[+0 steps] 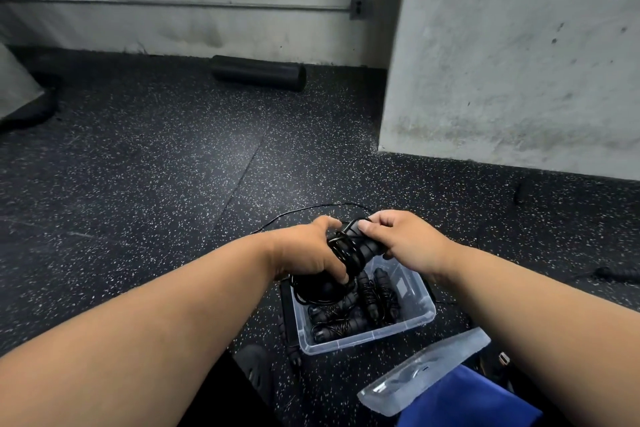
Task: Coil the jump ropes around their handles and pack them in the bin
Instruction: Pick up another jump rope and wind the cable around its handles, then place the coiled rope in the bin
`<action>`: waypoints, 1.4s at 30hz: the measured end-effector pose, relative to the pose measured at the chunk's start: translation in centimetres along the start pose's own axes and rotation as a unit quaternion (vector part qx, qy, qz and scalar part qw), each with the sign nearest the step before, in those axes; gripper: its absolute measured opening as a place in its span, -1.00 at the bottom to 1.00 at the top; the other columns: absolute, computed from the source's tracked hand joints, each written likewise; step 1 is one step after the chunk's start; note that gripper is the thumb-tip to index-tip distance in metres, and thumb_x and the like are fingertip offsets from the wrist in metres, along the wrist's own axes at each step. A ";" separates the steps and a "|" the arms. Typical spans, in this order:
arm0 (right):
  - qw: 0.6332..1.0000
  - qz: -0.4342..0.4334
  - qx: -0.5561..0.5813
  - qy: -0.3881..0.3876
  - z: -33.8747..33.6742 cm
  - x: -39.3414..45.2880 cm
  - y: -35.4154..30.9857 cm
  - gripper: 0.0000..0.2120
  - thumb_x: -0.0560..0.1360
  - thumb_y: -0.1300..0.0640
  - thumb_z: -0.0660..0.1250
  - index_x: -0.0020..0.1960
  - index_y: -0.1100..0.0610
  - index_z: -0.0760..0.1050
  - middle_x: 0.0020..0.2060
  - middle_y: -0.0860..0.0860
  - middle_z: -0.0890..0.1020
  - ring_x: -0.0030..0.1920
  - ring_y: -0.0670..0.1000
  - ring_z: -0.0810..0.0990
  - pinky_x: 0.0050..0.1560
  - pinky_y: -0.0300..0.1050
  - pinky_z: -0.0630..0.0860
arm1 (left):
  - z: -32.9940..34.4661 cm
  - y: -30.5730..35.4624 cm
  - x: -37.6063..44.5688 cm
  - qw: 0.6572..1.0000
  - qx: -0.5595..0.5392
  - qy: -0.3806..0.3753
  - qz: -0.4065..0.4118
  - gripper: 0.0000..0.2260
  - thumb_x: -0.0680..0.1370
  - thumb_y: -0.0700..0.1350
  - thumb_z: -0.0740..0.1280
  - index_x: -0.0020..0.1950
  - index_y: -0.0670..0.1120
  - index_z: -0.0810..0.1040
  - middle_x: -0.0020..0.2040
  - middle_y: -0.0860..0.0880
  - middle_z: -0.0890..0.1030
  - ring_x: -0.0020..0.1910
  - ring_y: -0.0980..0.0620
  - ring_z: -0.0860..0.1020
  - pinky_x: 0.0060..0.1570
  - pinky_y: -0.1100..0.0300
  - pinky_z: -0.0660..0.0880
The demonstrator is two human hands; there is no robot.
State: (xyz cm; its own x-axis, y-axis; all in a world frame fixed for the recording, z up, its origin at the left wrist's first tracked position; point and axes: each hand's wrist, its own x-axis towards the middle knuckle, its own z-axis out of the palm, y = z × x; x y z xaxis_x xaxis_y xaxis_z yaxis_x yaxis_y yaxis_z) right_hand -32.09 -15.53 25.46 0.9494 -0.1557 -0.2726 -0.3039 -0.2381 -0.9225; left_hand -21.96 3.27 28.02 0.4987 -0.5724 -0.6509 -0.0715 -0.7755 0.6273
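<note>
Both my hands hold one black jump rope (353, 248) just above a clear plastic bin (367, 336) on the floor. My left hand (308, 253) grips the lower end of the paired handles, where several turns of cord are wound. My right hand (401, 236) pinches the cord at the upper end of the handles. The loose tail of cord (311, 210) trails over the floor behind my hands. Inside the bin lie coiled jump ropes (349, 319), black handles wrapped in cord.
The bin's clear lid (426, 371) lies at the lower right, over blue fabric (464, 399). A black handle (289, 333) lies left of the bin. A black foam roller (258, 73) rests by the far wall. A concrete pillar (512, 55) stands right. Speckled black rubber floor.
</note>
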 end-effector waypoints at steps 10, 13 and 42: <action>0.979 0.168 0.031 0.112 -0.5 2.7 7.2 -0.74 0.62 0.06 0.42 -0.16 0.21 0.57 -0.34 0.12 0.67 -0.40 0.01 0.57 -0.40 -0.17 0.51 | -2.4 -0.2 -0.9 0.974 0.173 0.146 0.009 -0.16 0.50 0.20 0.55 0.66 0.10 0.19 -0.03 0.16 0.59 -0.07 0.17 0.58 -0.08 0.20 0.46; 0.963 0.235 0.067 0.116 0.7 3.8 10.4 -0.79 0.65 0.14 0.37 -0.07 0.26 0.59 -0.30 0.14 0.65 -0.45 -0.02 0.54 -0.54 -0.24 0.45 | -2.3 -0.2 -1.0 0.974 0.195 0.117 0.000 -0.22 0.49 0.31 0.49 0.62 0.11 0.30 0.18 0.13 0.62 0.00 0.12 0.55 0.04 0.20 0.44; 0.901 0.357 -0.126 -0.212 11.6 10.9 21.7 -0.76 0.70 0.09 0.26 0.03 0.26 0.57 -0.07 0.20 0.67 -0.16 0.15 0.62 -0.17 -0.07 0.46 | -3.5 -3.1 3.2 0.964 0.248 0.049 -0.080 -0.32 0.54 0.44 0.33 0.56 0.16 0.36 0.06 0.12 0.62 -0.15 0.11 0.57 -0.15 0.17 0.47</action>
State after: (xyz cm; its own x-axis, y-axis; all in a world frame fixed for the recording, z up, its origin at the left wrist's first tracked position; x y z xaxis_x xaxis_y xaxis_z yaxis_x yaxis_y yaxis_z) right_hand -27.38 -11.28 -0.72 0.4340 0.0119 -0.9008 -0.8063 -0.4409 -0.3943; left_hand -17.15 4.80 25.45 0.6154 -0.4251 -0.6638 -0.3792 -0.8979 0.2235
